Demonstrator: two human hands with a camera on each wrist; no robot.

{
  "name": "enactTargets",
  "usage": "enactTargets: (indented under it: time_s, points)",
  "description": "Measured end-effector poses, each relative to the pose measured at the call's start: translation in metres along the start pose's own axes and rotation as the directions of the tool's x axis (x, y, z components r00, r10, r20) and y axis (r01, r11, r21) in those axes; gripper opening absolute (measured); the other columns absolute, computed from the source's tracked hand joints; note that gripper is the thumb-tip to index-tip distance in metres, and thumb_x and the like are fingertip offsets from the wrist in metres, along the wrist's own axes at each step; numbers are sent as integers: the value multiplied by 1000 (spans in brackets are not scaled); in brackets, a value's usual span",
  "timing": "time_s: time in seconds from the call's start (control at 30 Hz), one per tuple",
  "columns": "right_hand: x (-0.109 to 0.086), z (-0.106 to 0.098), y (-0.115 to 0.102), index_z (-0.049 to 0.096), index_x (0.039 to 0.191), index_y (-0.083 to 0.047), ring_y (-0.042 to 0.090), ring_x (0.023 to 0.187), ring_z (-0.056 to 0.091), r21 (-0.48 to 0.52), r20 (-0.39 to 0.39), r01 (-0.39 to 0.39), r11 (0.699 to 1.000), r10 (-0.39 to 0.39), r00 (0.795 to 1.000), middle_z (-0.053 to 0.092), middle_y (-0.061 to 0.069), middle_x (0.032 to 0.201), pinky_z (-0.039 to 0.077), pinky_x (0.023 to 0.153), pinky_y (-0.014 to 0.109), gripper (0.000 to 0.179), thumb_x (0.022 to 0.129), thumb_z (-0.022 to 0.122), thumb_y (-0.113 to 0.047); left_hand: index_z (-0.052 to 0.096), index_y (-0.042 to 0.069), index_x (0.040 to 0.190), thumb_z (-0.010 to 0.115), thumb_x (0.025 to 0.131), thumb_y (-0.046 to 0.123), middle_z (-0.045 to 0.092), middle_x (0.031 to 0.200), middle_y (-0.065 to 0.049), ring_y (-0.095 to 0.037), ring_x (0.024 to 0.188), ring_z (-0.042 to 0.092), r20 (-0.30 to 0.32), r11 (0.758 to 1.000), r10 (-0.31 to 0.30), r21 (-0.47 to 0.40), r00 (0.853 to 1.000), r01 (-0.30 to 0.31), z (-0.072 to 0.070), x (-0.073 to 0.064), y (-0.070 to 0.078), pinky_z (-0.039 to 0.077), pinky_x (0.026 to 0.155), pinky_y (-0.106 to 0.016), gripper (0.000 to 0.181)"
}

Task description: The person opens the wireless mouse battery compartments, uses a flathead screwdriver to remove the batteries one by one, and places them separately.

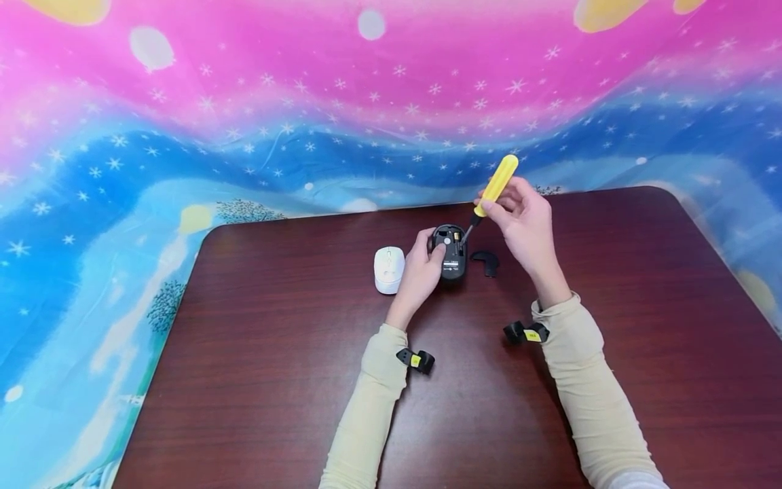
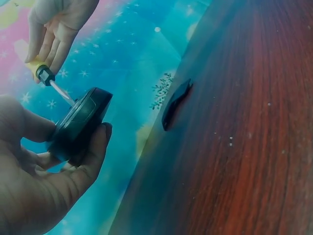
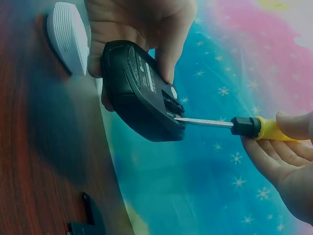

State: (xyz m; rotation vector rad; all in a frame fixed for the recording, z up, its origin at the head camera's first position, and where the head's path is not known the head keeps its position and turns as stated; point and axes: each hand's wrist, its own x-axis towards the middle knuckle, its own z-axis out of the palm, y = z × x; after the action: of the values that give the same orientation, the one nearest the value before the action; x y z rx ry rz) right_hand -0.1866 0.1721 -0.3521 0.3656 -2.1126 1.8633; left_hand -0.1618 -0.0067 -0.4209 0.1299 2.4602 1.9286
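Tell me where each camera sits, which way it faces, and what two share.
Head: on the head, facing forward and down over the table; left hand, right hand and both sleeves show.
Left wrist: on that wrist, facing the left hand's grip on the black mouse; both hands show.
Right wrist: on that wrist, facing the screwdriver at the black mouse; both hands show.
Shared: both wrist views show black mouse, screwdriver and loose black piece; head and right wrist share the white mouse.

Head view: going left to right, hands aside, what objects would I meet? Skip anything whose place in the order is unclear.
White mouse → black mouse → curved black piece.
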Motion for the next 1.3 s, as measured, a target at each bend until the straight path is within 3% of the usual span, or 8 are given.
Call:
enactTargets:
  time_s: [0.37,0.5,0.67,0.97,1.3]
  points:
    - [0,-2,-2,62,128,3,19,103,72,110,-29,9,994,-6,1000,68,25,115,55,93,26,32,97,65,9,51,8,145,52,108,17,65,130,-13,-21,114,62,40,1000,-4,10,999,4,1,-1,-1,47,102,-35,38]
    - [0,-1,-2,62,128,3,22,106,71,127,-18,18,992,-16,1000,67,24,115,54,95,27,32,97,64,9,51,7,145,51,108,18,64,132,-13,-22,115,62,43,1000,-14,12,999,13,1,-1,-1,47,102,-37,38]
    - [0,-1,0,62,130,2,16,106,71,123,6,34,992,-36,999,69,23,116,53,98,27,32,99,62,7,52,8,144,51,108,18,63,133,-13,-21,116,61,50,1000,-11,17,999,10,1,-1,-2,47,103,-38,38]
    - [-2,0,2,55,135,1,23,108,69,227,44,94,969,-107,993,70,11,114,51,102,33,36,101,53,13,55,7,144,51,108,19,63,137,-14,-22,123,59,66,998,9,63,998,-13,2,0,0,45,107,-38,38]
    - [-3,2,4,52,137,0,26,108,68,274,102,109,956,-141,985,67,20,122,52,100,33,39,101,48,15,59,8,141,52,107,20,68,130,-12,-21,117,61,64,997,-3,77,998,-2,2,-2,0,46,103,-37,37]
